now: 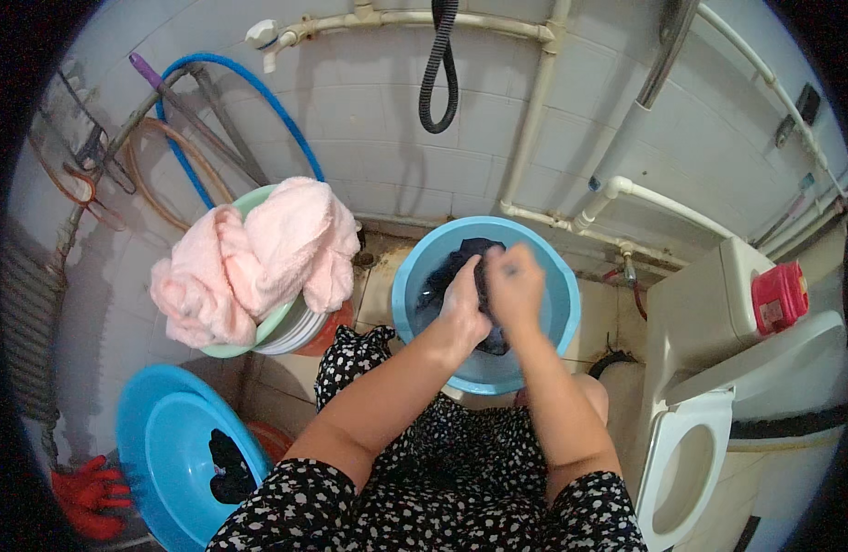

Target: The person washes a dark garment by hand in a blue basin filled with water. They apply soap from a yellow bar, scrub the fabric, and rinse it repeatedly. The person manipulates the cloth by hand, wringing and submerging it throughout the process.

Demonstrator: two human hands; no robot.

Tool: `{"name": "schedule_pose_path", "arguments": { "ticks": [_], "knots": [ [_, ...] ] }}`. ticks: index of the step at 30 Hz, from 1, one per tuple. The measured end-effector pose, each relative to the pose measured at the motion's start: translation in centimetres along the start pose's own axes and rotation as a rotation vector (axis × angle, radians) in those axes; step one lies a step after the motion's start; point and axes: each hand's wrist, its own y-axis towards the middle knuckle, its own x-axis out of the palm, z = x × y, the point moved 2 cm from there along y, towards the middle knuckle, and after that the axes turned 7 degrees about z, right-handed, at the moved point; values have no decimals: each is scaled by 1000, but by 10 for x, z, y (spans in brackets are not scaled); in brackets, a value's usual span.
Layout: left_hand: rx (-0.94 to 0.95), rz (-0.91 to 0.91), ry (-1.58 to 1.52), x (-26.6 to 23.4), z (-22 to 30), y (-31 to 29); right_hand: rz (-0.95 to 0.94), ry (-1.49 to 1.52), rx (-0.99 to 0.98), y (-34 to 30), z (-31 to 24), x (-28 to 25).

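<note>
A light blue basin [553, 304] sits on the floor in front of me with water and a dark wet garment [461, 262] in it. My left hand [462, 304] and my right hand [513, 283] are both closed on that garment over the middle of the basin, knuckles close together. The right hand is slightly blurred. Part of the garment is hidden under my hands.
A pink towel [258, 258] is heaped on stacked basins [286, 327] at left. A second blue basin [166, 442] holding a dark cloth [229, 467] stands lower left, beside red gloves [88, 497]. At right: a white toilet [691, 460] and a red container [778, 296]. White pipes and hoses run along the tiled wall.
</note>
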Motion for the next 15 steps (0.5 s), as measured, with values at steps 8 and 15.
{"name": "schedule_pose_path", "arguments": {
  "ticks": [8,15],
  "knots": [
    [188,-379,88,26,38,-12,-271,1402,943,-10,-10,-25],
    [135,-239,453,7,2,23,225,504,398,42,33,-47]
  ]
}}
